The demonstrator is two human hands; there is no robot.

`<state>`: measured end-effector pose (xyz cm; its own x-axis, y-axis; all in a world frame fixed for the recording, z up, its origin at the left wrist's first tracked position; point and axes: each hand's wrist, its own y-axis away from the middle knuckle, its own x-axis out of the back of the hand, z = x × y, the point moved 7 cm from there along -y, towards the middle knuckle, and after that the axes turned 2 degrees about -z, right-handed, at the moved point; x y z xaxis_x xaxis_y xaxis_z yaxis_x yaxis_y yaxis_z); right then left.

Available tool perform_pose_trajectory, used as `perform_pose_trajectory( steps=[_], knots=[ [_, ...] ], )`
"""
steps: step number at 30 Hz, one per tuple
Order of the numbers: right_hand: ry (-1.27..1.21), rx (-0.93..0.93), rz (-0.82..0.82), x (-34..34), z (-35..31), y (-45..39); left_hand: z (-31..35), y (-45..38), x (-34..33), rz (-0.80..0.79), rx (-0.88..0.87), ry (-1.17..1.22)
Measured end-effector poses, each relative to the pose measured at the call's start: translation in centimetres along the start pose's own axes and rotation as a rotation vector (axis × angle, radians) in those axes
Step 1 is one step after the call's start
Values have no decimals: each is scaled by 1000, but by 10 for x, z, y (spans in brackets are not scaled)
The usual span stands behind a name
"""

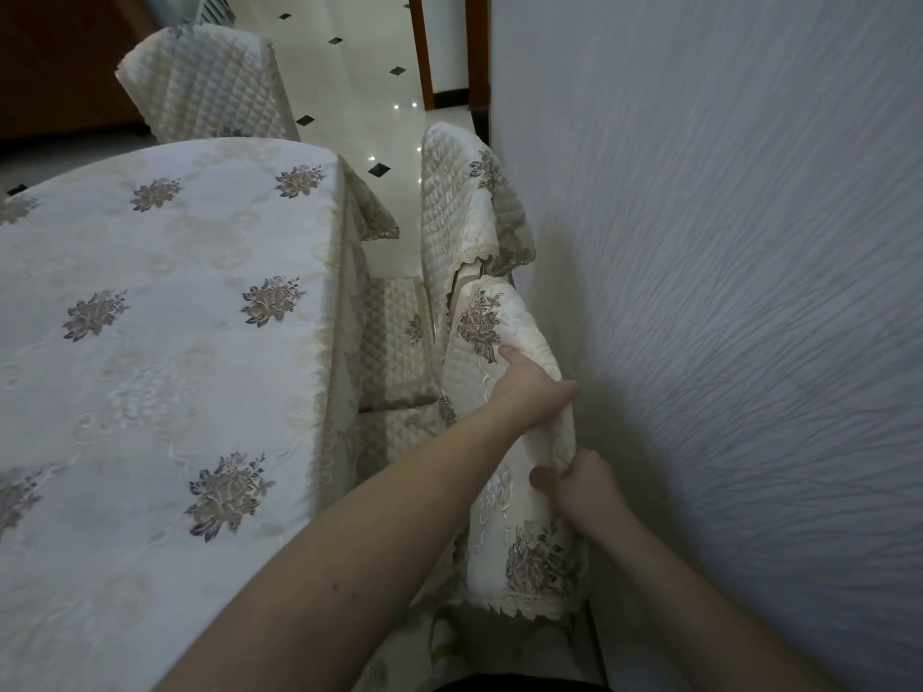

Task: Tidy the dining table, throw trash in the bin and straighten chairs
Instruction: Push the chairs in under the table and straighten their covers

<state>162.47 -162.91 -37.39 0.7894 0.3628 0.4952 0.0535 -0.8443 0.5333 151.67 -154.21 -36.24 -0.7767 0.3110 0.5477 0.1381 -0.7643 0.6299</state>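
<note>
Both hands hold the near chair by its covered back: the left hand grips the top, the right hand pinches the cover's edge. Push it slowly and straight toward the counter, away from the wall. The quilted cream cover has flowers.

We see a pale textured wall on the right, a glossy cream tiled floor with small black diamonds, and a brown wooden door frame beyond.
</note>
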Motion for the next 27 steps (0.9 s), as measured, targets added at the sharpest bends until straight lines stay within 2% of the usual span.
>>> perform_pose_trajectory(
  steps=[27],
  knots=[
    [74,-57,-16,6,-8,-7,4,-3,2,-35,16,49]
  ],
)
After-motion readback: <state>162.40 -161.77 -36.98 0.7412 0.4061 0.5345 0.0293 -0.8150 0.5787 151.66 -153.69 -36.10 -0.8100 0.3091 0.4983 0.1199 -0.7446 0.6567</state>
